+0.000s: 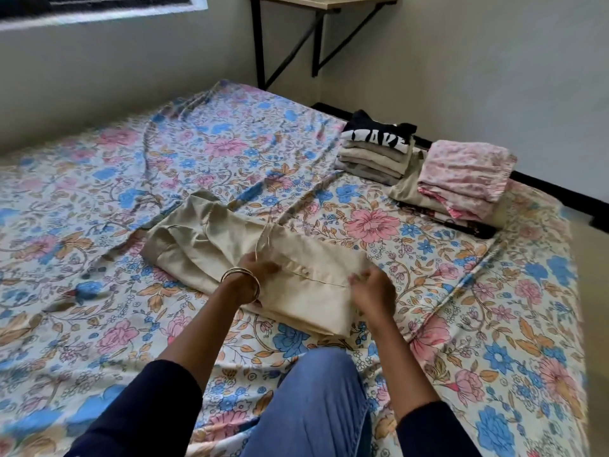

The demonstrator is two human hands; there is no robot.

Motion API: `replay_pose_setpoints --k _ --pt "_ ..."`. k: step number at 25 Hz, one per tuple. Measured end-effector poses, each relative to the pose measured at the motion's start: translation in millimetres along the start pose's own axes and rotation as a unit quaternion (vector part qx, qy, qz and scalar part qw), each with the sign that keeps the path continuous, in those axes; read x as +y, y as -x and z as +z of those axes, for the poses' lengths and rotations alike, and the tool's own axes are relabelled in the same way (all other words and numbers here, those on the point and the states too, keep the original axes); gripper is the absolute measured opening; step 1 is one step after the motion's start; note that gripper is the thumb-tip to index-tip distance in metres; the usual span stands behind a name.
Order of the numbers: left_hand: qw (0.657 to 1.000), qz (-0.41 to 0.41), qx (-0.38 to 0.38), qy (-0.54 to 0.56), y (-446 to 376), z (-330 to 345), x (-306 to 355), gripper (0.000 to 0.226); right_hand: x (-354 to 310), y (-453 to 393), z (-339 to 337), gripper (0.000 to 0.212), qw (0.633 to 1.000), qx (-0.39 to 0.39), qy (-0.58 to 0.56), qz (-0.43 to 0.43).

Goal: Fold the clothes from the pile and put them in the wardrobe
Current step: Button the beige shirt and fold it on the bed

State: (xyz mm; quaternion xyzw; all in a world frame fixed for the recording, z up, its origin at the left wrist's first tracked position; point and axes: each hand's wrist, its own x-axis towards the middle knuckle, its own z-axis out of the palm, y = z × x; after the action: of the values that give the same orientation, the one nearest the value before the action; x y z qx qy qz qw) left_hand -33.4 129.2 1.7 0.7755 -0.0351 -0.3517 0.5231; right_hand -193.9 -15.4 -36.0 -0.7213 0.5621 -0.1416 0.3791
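A beige garment with a drawstring lies partly folded on the floral bed sheet in front of me. My left hand, with bangles at the wrist, pinches the drawstring at the waistband. My right hand grips the waistband's right end, where the string runs taut between both hands. A folded stack topped by a black printed shirt stands at the far right. Beside it sits a folded pink floral stack on beige cloth.
A wall-mounted wooden shelf on black brackets hangs above the bed's far side. A window is at the upper left. My blue-trousered knee rests on the near edge of the bed. The floor shows at the far right.
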Motion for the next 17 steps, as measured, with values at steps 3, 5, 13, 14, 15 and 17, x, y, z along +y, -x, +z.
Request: replay_pose_setpoints --k 3,5,13,14,15,17 --pt "0.997 0.061 0.003 0.049 -14.4 -3.0 2.0 0.023 24.8 -4.1 -2.8 0.037 0.995 -0.032 -0.059 0.068" --pt "0.997 0.068 0.001 0.041 -24.5 -7.0 3.6 0.021 25.9 -1.7 4.1 0.041 0.990 -0.080 -0.101 0.062" --pt "0.987 0.024 0.030 -0.159 -39.0 -16.5 -14.8 0.041 10.9 -6.2 16.4 0.034 0.922 -0.119 -0.338 0.145" --pt "0.988 0.026 0.034 -0.149 -37.6 -13.9 -17.1 0.045 9.6 -5.3 13.1 0.030 0.917 -0.133 -0.347 0.144" --pt "0.988 0.031 0.041 -0.147 -35.2 -9.8 -18.2 0.051 8.4 -4.1 7.8 0.027 0.917 -0.142 -0.345 0.142" --pt "0.977 0.051 0.073 -0.196 -25.7 3.7 -18.8 0.076 9.1 -4.9 -9.2 0.023 0.921 -0.129 -0.339 0.141"
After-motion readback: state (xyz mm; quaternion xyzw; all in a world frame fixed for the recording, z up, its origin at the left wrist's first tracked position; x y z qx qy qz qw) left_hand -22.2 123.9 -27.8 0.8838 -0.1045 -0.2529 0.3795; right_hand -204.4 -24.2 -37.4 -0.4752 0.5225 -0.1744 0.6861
